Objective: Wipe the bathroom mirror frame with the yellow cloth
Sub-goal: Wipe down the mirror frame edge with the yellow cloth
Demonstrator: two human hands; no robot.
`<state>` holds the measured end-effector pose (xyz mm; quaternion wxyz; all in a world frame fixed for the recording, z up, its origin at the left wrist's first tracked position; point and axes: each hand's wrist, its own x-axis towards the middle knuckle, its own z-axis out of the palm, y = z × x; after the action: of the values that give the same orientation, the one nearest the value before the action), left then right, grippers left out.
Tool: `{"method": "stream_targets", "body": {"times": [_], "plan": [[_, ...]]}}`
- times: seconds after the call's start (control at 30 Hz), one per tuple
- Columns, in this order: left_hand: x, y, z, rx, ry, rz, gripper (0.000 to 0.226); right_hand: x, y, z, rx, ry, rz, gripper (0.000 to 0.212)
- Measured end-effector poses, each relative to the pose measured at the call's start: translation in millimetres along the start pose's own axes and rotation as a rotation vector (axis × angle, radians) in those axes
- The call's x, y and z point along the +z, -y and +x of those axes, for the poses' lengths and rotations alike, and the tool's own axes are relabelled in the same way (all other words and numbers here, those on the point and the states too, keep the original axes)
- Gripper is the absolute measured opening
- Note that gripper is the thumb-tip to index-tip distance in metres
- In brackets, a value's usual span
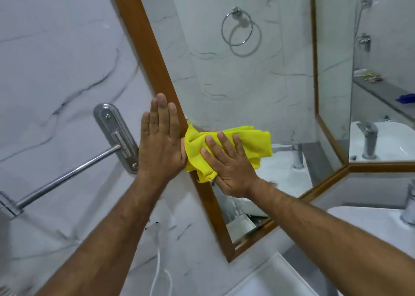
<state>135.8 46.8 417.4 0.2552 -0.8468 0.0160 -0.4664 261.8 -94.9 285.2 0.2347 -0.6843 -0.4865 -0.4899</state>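
The mirror has a brown wooden frame (pixel 143 39) whose left rail runs diagonally from the top centre down to the lower middle. My right hand (pixel 229 163) presses a crumpled yellow cloth (pixel 249 140) flat against the glass just right of that rail, with fingers spread over the cloth. My left hand (pixel 160 138) lies flat with fingers together on the wall and the frame's left edge, touching the cloth's left side. Part of the cloth is hidden under my right palm.
A chrome towel bar (pixel 67 176) with its bracket (pixel 116 136) sticks out from the marble wall left of the frame. A white sink (pixel 363 219) and a chrome tap (pixel 409 208) stand at the lower right. The mirror glass (pixel 235 82) reflects a towel ring.
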Motion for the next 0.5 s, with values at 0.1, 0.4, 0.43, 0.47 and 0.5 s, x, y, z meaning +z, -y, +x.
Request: {"method": "stream_targets", "body": {"times": [0.1, 0.4, 0.43, 0.47, 0.5], "plan": [[17, -7, -19, 0.012, -0.003, 0.028, 0.09, 20, 8, -57, -0.029, 0.061, -0.015, 0.064], [32, -24, -58, 0.076, 0.02, 0.034, 0.078, 16, 7, -76, -0.037, 0.14, 0.03, 0.063], [35, -24, -61, 0.081, 0.019, 0.035, 0.077, 20, 9, -76, -0.012, 0.124, 0.045, 0.064], [38, -24, -64, 0.084, 0.016, 0.037, 0.078, 26, 13, -82, 0.019, 0.115, 0.062, 0.064], [42, -23, -65, 0.085, 0.009, 0.046, 0.079, 34, 19, -90, 0.045, 0.109, 0.071, 0.065]]}}
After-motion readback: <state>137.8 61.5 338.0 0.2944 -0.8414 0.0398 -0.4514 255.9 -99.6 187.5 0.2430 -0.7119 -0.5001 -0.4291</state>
